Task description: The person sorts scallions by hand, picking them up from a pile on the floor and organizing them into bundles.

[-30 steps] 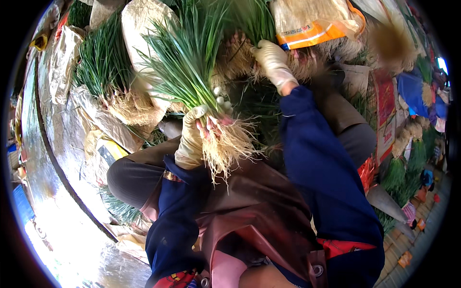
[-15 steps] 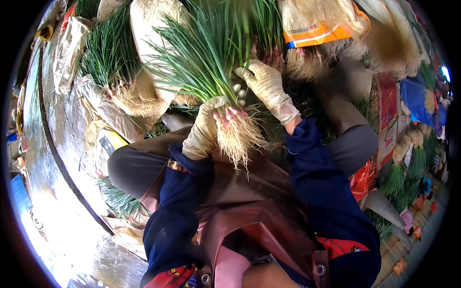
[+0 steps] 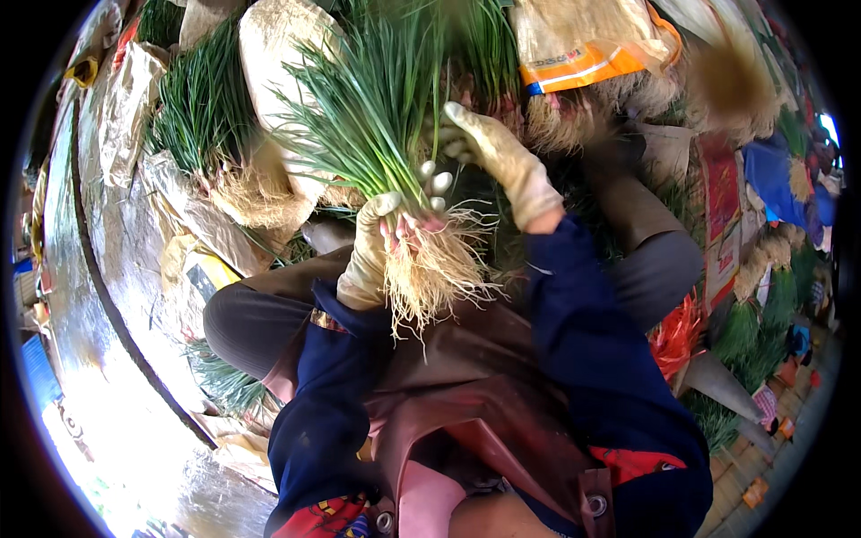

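Observation:
My gloved left hand is closed round the lower stems of a bunch of green onions. The bunch's pinkish bulbs and pale, stringy roots hang toward my lap, while its green leaves spread up and away. White-gloved fingertips show on the right side of the stems. Right of the leaves, my gloved right hand is raised with its thumb stretched out and fingers apart. I see nothing held in it, though the fingertips are partly in shadow.
Bundled green onions lie at the far left beside a pale sack. More rooted bundles sit under an orange-edged sack at the far right. Red plastic strips lie by my right knee. A brown apron covers my lap.
My right hand has drawn away from the leaves, and its fingers have spread. The bunch in my left hand has shifted slightly left and toward me.

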`<state>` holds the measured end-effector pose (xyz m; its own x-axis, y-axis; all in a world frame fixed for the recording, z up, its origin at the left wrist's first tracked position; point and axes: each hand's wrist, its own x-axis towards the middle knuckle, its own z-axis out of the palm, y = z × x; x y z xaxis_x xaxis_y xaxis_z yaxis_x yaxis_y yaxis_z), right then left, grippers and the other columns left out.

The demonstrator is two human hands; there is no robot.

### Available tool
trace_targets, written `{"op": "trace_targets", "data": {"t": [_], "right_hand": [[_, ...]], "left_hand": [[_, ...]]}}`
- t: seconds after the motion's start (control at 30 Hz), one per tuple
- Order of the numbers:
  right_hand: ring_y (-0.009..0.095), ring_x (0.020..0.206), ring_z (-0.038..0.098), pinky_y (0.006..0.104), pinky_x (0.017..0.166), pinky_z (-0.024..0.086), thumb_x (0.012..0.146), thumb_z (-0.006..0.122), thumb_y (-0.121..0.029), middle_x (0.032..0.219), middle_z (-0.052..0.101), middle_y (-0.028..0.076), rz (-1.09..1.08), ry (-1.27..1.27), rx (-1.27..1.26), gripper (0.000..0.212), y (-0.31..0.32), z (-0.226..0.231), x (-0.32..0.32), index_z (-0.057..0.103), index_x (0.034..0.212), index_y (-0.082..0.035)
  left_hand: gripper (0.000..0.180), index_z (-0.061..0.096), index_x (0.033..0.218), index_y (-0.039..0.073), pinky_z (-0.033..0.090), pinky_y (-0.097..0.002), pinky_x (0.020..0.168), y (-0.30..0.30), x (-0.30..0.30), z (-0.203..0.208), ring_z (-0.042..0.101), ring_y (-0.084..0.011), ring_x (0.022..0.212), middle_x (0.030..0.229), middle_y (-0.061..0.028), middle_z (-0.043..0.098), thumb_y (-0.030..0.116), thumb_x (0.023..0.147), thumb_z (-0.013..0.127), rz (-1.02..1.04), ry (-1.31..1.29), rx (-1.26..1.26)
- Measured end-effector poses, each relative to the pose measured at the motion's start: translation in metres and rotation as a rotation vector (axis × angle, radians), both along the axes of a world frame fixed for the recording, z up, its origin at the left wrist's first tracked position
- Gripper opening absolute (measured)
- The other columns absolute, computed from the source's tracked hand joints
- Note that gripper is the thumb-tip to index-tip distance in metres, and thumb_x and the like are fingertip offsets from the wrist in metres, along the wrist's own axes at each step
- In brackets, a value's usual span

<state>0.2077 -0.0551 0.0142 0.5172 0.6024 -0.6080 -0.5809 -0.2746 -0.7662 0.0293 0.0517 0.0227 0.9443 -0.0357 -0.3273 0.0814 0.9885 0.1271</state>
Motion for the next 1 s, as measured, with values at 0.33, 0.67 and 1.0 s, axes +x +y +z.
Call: {"op": "trace_targets", "data": {"t": [0.33,0.67,1.0], "right_hand": [[0.017,0.072,0.062,0.0271,0.064,0.048,0.087,0.059,-0.036,0.081,0.068,0.007,0.829,-0.233,-0.406,0.033,-0.045,-0.071,0.054,0.066,0.090,-0.004],[0.021,0.067,0.063,0.0339,0.074,0.048,0.087,0.052,-0.055,0.086,0.067,0.011,0.588,-0.718,-0.658,0.053,0.008,-0.019,0.048,0.064,0.104,-0.006],[0.008,0.058,0.052,0.0218,0.054,0.041,0.082,0.059,-0.058,0.075,0.065,0.002,0.152,-0.298,-0.265,0.052,-0.031,-0.023,0.003,0.068,0.091,-0.007]], "left_hand": [[0.050,0.048,0.115,0.000,0.047,-0.0391,0.084,0.019,-0.007,-0.001,0.052,-0.0252,0.096,0.103,-0.0086,0.054,0.025,0.074,0.062,-0.110,-0.067,-0.144],[0.056,0.045,0.127,-0.003,0.056,-0.0367,0.071,0.017,-0.002,0.011,0.065,-0.0239,0.070,0.089,-0.0148,0.064,0.021,0.077,0.058,0.048,0.067,0.076],[0.054,0.046,0.129,-0.002,0.050,-0.0430,0.088,-0.004,0.008,0.000,0.062,-0.0286,0.097,0.113,-0.0232,0.059,0.018,0.080,0.055,-0.044,0.201,0.154]]}}
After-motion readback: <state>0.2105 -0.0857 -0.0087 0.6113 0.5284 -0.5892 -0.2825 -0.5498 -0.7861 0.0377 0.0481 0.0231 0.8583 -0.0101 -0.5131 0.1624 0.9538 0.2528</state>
